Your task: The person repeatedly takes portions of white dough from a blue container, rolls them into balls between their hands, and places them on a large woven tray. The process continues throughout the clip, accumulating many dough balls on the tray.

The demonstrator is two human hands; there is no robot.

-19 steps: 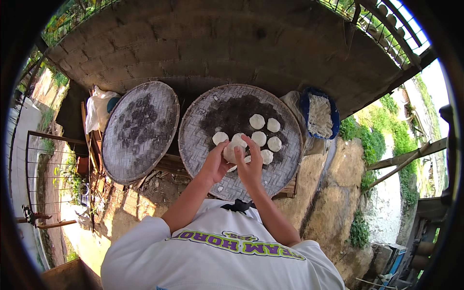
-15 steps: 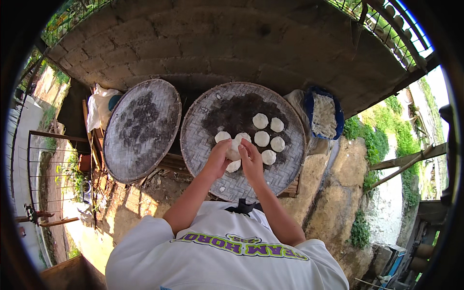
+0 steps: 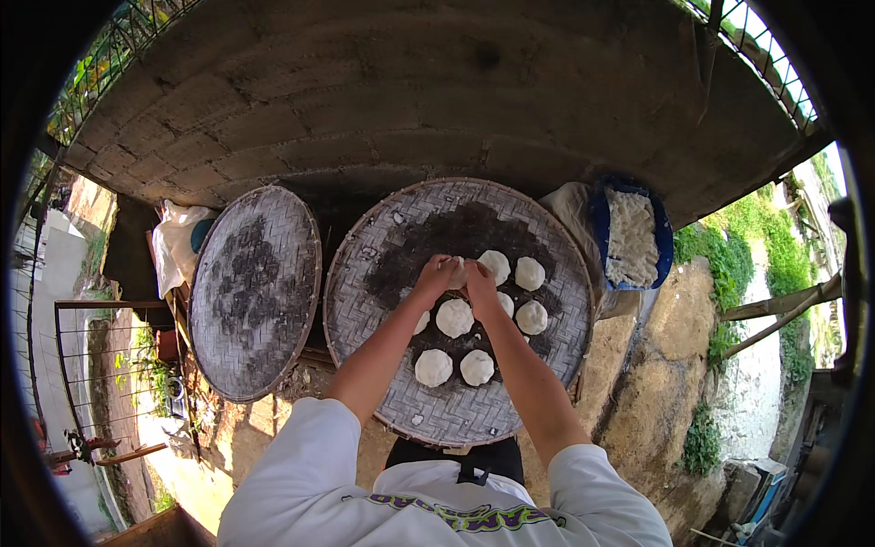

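Observation:
Both my hands are together over the round woven bamboo tray (image 3: 383, 369), near the far side of a group of white dough balls. My left hand (image 3: 435, 278) and my right hand (image 3: 479, 288) cup one white dough ball (image 3: 456, 274) from its two sides, fingers curled round it. Whether this ball rests on the tray, I cannot tell. Just nearer to me lies another dough ball (image 3: 455, 318), between my forearms. Several more sit on the tray, among them a ball (image 3: 530, 273) to the right and one (image 3: 433, 367) at the front. My forearms partly hide some of them.
A second bamboo tray (image 3: 257, 292) leans at the left. Beyond the right rim stands a blue basin (image 3: 663, 239) holding a crumbly white mass (image 3: 631, 239). A block wall (image 3: 365, 100) rises behind the trays. White bags (image 3: 178, 244) lie at the far left.
My hands have moved farther out across the tray with a dough ball between them. More balls now show nearer to me, and the view has shifted closer over the tray.

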